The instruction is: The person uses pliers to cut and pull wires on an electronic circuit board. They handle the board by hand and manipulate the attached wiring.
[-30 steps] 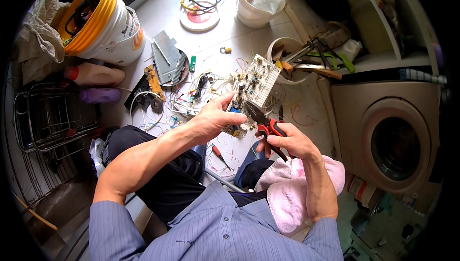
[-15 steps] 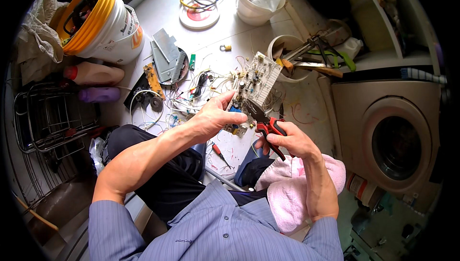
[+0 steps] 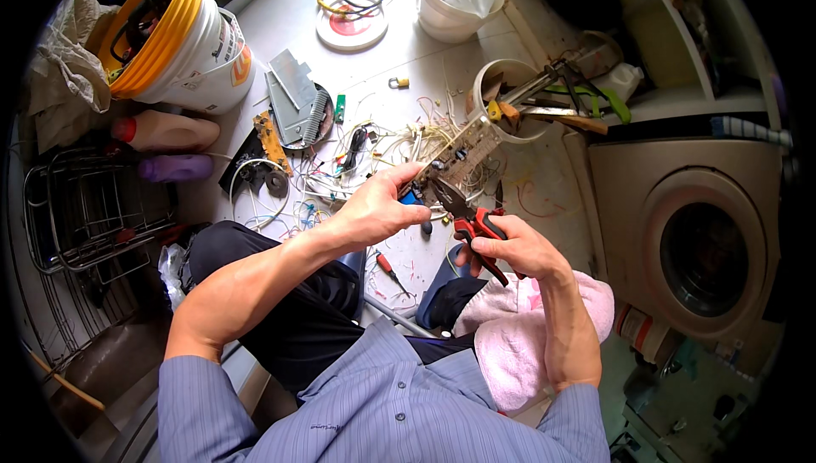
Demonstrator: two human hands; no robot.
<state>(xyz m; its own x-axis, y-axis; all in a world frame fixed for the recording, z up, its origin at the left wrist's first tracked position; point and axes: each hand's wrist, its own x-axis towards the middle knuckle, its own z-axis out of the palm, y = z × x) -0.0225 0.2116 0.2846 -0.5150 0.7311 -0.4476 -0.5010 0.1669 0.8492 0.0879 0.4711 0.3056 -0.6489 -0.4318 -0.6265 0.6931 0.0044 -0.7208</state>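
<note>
My left hand (image 3: 378,208) grips the near left end of a circuit board (image 3: 466,157), which is tilted so that I see it nearly edge-on. Small parts stand on the board, a blue one (image 3: 412,198) close to my thumb. My right hand (image 3: 520,246) is closed round the red and black handles of a pair of pliers (image 3: 455,200). The dark plier jaws reach the board's near side, by my left fingers; what lies between them I cannot make out. Below, on the floor, lies a red-handled screwdriver (image 3: 389,269).
Loose wires (image 3: 331,176) spread over the floor beyond my left hand, beside grey metal parts (image 3: 297,98). A white bucket of tools (image 3: 489,81) stands behind the board. A yellow-and-white bucket (image 3: 204,64) is at left, a front-loading washing machine (image 3: 616,208) at right. A pink towel (image 3: 518,352) covers my right leg.
The circuit board has turned from showing its broad face to nearly edge-on in my left hand. The pliers have stayed close to it, shifting only slightly.
</note>
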